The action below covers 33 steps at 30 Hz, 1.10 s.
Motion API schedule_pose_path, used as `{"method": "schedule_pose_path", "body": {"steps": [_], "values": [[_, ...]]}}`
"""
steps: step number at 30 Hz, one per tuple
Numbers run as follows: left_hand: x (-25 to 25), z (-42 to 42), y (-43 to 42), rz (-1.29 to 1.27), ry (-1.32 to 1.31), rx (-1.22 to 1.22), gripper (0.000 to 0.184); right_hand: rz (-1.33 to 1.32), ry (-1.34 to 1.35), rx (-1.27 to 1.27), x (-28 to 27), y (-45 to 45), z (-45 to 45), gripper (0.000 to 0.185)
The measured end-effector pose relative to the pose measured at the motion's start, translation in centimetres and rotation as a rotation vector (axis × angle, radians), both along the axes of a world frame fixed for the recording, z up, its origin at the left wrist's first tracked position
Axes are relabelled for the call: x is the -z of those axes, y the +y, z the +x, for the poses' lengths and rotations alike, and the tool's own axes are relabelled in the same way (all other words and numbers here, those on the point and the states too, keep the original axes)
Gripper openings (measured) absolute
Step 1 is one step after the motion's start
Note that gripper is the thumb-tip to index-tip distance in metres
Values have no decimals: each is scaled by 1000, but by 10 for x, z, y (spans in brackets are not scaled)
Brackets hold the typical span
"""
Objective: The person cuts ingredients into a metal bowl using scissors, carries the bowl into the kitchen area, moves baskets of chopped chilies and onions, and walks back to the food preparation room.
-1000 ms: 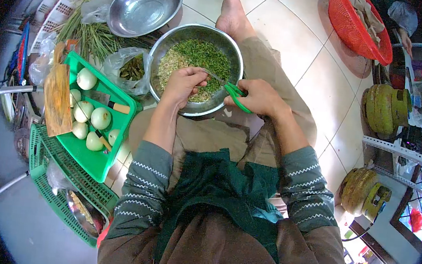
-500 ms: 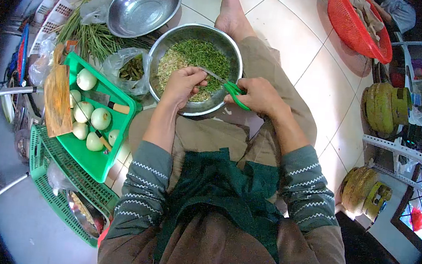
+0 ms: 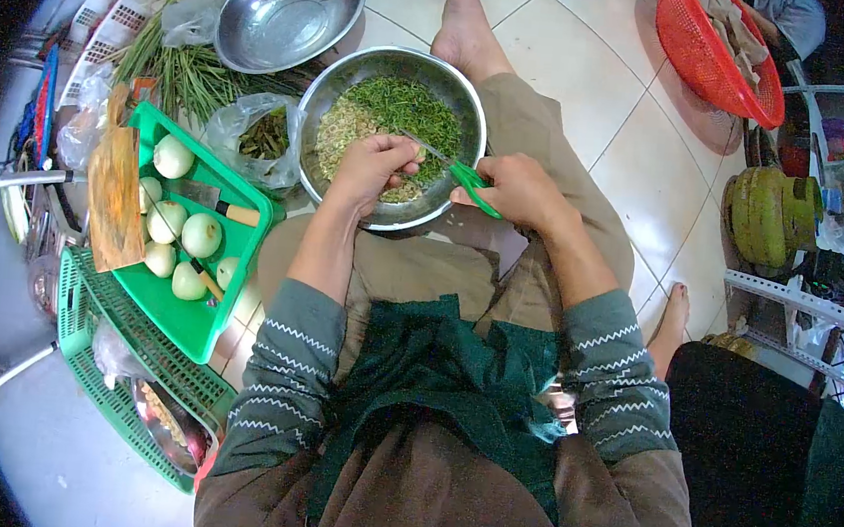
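Observation:
A steel bowl (image 3: 385, 225) holds finely cut green leaves (image 3: 405, 111) and pale chopped bits (image 3: 346, 136). My left hand (image 3: 378, 169) is over the bowl's near side, its fingers pinched together; what they hold is too small to name. In my right hand (image 3: 518, 194) are green-handled scissors (image 3: 479, 190), gripped at the bowl's right rim. Their blades point left toward my left fingertips.
To the left are a green tray (image 3: 205, 330) with peeled onions and knives, a wooden board (image 3: 117, 197), and a green basket (image 3: 82, 359). An empty metal basin (image 3: 288, 16) stands beyond. A red basket (image 3: 682, 45) is at upper right. Another person's foot (image 3: 673, 321) and dark clothing (image 3: 748, 433) show at right.
Another person in dark clothing has come in at the lower right, a foot now on the tiles and the lower gas cylinder mostly covered. My hands have barely moved.

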<state>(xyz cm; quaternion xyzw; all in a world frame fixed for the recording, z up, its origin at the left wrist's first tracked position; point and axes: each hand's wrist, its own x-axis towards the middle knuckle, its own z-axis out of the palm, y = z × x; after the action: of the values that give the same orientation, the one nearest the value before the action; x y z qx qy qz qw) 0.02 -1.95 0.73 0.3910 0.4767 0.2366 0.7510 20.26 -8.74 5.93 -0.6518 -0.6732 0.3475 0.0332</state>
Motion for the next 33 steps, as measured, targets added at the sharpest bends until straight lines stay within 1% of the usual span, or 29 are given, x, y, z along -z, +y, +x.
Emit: {"method": "schedule_pose_path", "body": {"steps": [3, 5, 6, 9, 12, 14, 17, 21, 24, 27, 30, 33], "values": [[3, -2, 2, -46, -22, -49, 14, -24, 20, 36, -1, 0, 0, 59], [4, -2, 4, -39, -27, -66, 17, -81, 30, 70, -11, -1, -2, 60], [4, -2, 4, -36, -29, -75, 19, -63, 43, 71, -9, -2, -2, 58], [3, -4, 4, -21, -28, -35, 12, -29, 67, 65, -4, -3, -1, 55], [8, -7, 7, -6, -14, 24, 12, -46, 47, 46, -5, -2, -3, 56], [10, -5, 6, 7, -13, 0, 15, -76, 24, 33, -10, -1, -4, 59], [8, -3, 5, 17, 9, -17, 18, -33, 30, 15, 0, 0, -1, 58], [3, -1, 3, 13, -2, -53, 19, -26, 13, 8, -3, 0, -1, 57], [4, -4, 6, 16, 32, -5, 20, -24, 14, 26, -2, 0, -1, 56], [4, -5, 5, 15, -32, 0, 20, -27, 2, 25, -4, 0, -1, 56], [3, -4, 6, 12, -22, 21, 19, 5, -7, 20, -1, -1, -2, 54], [-7, 0, 0, 5, 70, 46, 13, 63, 21, 39, 2, -3, -3, 51]]}}
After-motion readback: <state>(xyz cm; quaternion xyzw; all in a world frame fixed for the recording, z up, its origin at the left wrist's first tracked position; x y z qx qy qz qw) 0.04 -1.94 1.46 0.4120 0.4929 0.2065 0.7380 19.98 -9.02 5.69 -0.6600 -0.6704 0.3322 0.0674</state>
